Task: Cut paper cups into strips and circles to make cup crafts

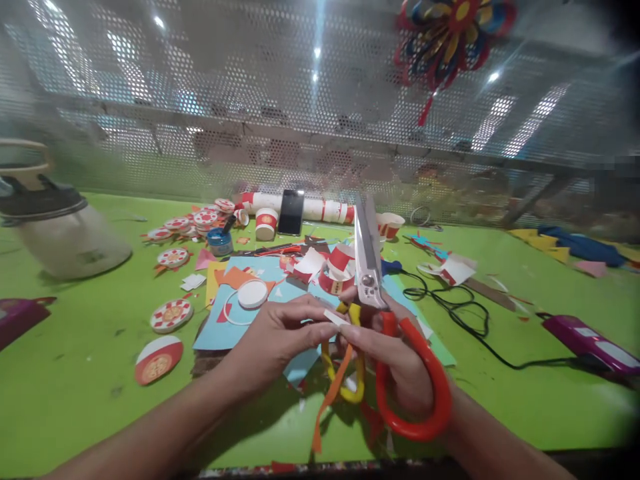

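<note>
My left hand (280,337) pinches one end of a small white paper piece (334,319), and my right hand (395,353) pinches its other end. Large scissors (369,267) with a red handle hang on my right hand, blades upward and slightly apart. Yellow-handled scissors (356,393) are below the fingers, partly hidden by them. An orange paper strip (330,400) dangles under my right fingertips. Behind the hands lie light blue paper sheets (215,330) with a white disc (253,293) and red-and-white cut cup pieces (341,259) on them.
Decorated round pieces (171,315) lie at the left, near a blue jar (220,241) and a large container (75,233). A phone (291,212) leans on stacked cups (320,208) at the back. A purple device (590,343) with a black cable sits at the right.
</note>
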A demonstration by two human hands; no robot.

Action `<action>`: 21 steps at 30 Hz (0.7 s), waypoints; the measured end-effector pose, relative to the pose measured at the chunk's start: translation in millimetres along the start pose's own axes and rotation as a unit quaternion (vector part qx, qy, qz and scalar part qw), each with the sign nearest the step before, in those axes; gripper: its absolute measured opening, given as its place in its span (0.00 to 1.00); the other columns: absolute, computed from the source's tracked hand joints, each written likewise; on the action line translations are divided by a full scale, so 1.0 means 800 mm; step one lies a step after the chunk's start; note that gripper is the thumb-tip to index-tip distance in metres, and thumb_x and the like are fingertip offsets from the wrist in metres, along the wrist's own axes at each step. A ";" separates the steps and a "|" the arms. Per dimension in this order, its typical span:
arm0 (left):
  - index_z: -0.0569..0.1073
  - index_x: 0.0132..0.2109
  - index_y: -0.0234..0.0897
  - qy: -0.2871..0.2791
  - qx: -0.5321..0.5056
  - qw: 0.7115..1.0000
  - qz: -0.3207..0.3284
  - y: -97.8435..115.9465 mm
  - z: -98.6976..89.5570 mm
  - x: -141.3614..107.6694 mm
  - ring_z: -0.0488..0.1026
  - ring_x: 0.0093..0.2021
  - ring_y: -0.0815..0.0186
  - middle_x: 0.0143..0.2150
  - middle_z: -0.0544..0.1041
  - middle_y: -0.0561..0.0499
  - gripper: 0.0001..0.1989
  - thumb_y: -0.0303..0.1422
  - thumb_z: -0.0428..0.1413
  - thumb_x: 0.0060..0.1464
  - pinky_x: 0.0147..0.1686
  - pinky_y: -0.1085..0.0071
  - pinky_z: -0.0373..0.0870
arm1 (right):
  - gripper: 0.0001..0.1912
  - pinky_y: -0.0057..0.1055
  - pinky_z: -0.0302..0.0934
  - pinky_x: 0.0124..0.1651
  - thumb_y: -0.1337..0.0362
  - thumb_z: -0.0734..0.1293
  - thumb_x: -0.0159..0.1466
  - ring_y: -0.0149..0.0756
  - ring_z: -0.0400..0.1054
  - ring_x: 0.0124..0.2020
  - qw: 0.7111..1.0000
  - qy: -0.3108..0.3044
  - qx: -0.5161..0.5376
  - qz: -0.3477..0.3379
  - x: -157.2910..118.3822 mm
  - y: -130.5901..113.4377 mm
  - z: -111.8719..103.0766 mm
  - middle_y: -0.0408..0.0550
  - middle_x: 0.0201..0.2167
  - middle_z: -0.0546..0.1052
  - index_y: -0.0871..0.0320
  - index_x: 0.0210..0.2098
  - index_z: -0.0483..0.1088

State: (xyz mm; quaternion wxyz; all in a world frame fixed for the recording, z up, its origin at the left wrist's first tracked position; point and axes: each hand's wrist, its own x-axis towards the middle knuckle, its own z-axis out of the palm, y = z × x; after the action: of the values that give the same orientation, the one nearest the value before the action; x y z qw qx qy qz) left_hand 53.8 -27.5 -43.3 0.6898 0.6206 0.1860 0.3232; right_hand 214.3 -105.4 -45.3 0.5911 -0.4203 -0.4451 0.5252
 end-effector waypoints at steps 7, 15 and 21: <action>0.80 0.32 0.38 0.069 -0.059 0.995 -0.039 -0.006 0.010 -0.002 0.68 0.36 0.68 0.33 0.73 0.52 0.07 0.32 0.59 0.55 0.40 0.72 0.64 | 0.12 0.26 0.61 0.33 0.63 0.68 0.62 0.29 0.65 0.29 0.991 0.035 -0.107 -0.072 0.004 0.001 0.010 0.40 0.31 0.70 0.51 0.45 0.66; 0.76 0.30 0.35 0.235 -0.083 0.968 0.003 0.017 -0.017 0.005 0.66 0.29 0.71 0.28 0.73 0.53 0.07 0.34 0.60 0.52 0.31 0.75 0.63 | 0.11 0.26 0.59 0.28 0.60 0.64 0.64 0.30 0.62 0.25 0.933 -0.014 -0.360 -0.020 0.002 -0.010 0.013 0.40 0.26 0.68 0.55 0.45 0.66; 0.76 0.33 0.33 0.272 -0.110 0.954 0.054 0.026 -0.030 0.007 0.66 0.29 0.72 0.29 0.73 0.53 0.04 0.31 0.62 0.50 0.31 0.76 0.64 | 0.17 0.31 0.65 0.41 0.56 0.65 0.63 0.39 0.69 0.39 0.881 -0.053 -0.466 -0.062 0.005 -0.018 0.003 0.48 0.41 0.74 0.54 0.49 0.65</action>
State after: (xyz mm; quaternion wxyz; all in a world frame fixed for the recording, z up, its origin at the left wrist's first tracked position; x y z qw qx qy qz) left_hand 38.0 -5.8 -26.0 0.6587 0.4382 0.2965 0.5351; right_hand 215.5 -102.5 -30.5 0.3332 -0.5905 -0.6944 0.2410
